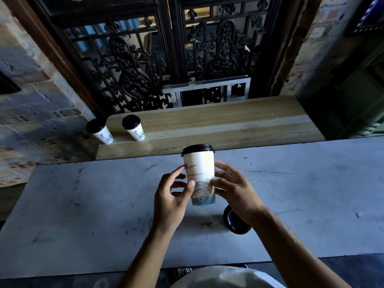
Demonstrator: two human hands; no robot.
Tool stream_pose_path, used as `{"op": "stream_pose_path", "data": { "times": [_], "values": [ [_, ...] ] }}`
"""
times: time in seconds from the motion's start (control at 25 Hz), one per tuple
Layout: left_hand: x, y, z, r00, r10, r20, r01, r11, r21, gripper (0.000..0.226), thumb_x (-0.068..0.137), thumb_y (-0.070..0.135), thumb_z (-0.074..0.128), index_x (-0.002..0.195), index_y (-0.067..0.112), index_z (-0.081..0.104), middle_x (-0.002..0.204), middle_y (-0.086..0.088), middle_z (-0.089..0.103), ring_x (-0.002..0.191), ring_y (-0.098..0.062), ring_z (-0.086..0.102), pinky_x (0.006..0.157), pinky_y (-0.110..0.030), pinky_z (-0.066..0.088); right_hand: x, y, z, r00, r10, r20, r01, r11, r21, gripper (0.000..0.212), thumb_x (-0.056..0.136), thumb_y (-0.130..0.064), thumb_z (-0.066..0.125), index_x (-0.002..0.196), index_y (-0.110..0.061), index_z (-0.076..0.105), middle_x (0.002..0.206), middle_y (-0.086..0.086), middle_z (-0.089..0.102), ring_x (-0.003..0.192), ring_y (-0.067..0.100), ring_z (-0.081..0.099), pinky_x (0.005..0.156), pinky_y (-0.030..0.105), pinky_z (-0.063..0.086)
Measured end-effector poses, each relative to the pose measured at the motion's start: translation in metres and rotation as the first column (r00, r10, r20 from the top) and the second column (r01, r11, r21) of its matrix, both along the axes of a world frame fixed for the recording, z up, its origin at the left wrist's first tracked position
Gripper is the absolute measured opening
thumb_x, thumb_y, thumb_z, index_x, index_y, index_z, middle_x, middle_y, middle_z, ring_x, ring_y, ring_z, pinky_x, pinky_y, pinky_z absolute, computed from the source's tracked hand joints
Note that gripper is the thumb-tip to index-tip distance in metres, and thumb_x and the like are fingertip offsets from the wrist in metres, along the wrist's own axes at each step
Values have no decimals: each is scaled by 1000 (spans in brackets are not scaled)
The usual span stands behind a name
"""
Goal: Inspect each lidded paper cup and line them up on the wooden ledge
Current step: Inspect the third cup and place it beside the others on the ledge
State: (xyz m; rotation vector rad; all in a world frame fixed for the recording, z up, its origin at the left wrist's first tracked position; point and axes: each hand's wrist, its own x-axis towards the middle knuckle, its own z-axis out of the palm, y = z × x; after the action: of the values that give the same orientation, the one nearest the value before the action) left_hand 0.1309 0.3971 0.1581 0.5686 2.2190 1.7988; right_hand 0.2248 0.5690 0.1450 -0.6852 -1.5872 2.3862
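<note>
Both hands held one tall white paper cup with a black plastic lid (199, 173) upright above the grey stone-like bench (87, 204), clear of its surface. Left hand (172, 196) pinched the cup wall lightly between thumb and fingertips, fingers spread and only partly curled. Right hand (232, 188) wrapped its fingers around the far side, thumb on the printed bridge drawing.

Two matching white lidded cups (133, 127) stood at the left end of the pale wooden ledge (228, 121), near each other; the leftmost (99, 130) sat at the ledge's very corner. Another black lid (233, 222), presumably on a further cup, showed beneath the right wrist.

Risks, as judged: the light fingertip hold could let the smooth waxy paper slip during turning; squeezing thin walls might pop the snap-on lid. The right forearm could knock the cup under it. The corner cup looked liable to topple off if nudged.

Bench matte, scuffed, stained. Ledge planked, straight-grained, smooth.
</note>
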Motion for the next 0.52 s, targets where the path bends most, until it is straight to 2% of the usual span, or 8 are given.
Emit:
{"op": "stream_pose_path", "data": {
  "times": [0.08,0.16,0.28,0.4,0.52],
  "values": [
    [-1,0,0,999,-6,-37,5,1000,-9,34,87,35,72,121,40,69,111,1,70,93,-13,72,73,-46,65,0,0,1,1000,-2,14,2,1000,24,61,84,-11,73,143,-12,58,135,19,69,124,38,68,109,54,52],
    [-1,-1,1,998,-5,-56,4,1000,-19,37,89,25,69,116,50,68,107,0,71,90,-13,73,71,-39,64,0,0,2,1000,-5,28,3,998,61,62,81,-15,77,141,-13,62,136,20,68,122,36,70,109,54,53],
    [-1,0,-2,999,7,-49,-9,999,-32,40,92,11,68,117,42,71,107,-3,73,93,-18,73,76,-43,64,1,2,3,1000,4,30,-7,995,100,64,79,-21,84,139,-15,65,134,20,68,118,32,73,109,54,53],
    [1,2,-3,1000,7,14,-7,1000,-6,30,90,26,69,120,31,70,109,-1,76,95,-17,74,80,-41,64,2,2,0,1000,-24,12,23,997,68,65,78,-22,85,139,-19,64,129,23,69,118,33,72,110,55,52],
    [5,4,2,999,-12,40,12,1000,3,51,82,48,71,127,22,66,113,2,76,99,-11,73,75,-20,59,2,2,0,999,-38,-24,38,999,19,62,78,-23,83,137,-26,65,121,15,76,116,31,73,105,49,55]
  ]
}}
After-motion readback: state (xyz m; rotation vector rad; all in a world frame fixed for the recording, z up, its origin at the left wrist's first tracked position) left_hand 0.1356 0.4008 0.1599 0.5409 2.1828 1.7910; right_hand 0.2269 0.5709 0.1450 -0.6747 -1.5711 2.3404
